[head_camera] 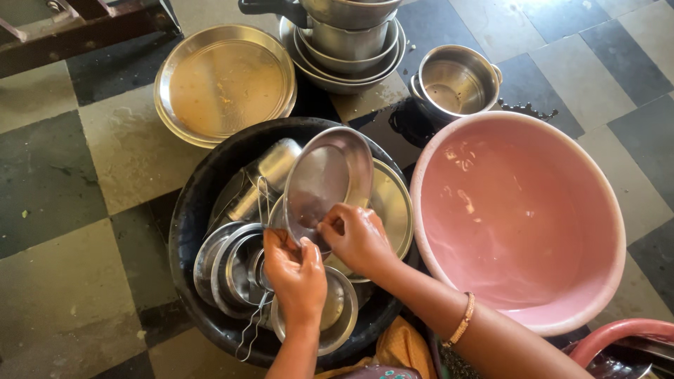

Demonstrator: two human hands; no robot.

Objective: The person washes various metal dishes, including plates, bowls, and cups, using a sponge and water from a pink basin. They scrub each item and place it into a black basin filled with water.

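A small steel plate (326,179) is tilted up over a black tub (193,210) full of steel dishes. My left hand (295,274) grips the plate's lower rim from below. My right hand (354,235) presses against the plate's lower face, fingers curled on it; whether a scrubber lies under them I cannot tell. Beneath the plate lie a larger steel plate (393,207), several nested bowls (235,270), a steel tumbler (270,172) and a wire utensil (253,330).
A big pink basin (519,217) holding water stands to the right. Behind the tub sit a wide steel tray (225,81), a stack of steel bowls and pots (347,42) and a steel pot (456,81). The floor is checkered tile. A red rim (618,333) shows bottom right.
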